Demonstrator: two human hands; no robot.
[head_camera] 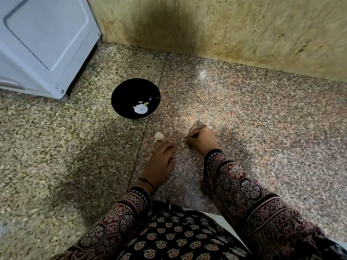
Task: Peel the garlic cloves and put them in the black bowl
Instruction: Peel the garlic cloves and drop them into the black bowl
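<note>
While a few pale peeled pieces (140, 109) already lie in the bottom of the black bowl (124, 91), one garlic clove (158, 136) sits unpeeled on the speckled stone surface (244, 109), between the bowl and the person's hands, so the task looks partway through, at the point of fetching the next clove. The left hand (160, 164) hovers just beside that clove, palm down with fingers loosely bent and holding nothing I can see. The right hand (201, 139) is further off to the right, curled into a fist with its knuckles on the stone. A pale speck shows at its far edge, but whether it pinches skin or a clove I cannot tell. The clove lies on its side, its long axis running diagonally. The plump end faces up-right, away from the person, and the thin tail points down-left. The next move probably calls for the left fingertips to close across the plump body, leaving the tail free for the right hand to tear the skin.
</note>
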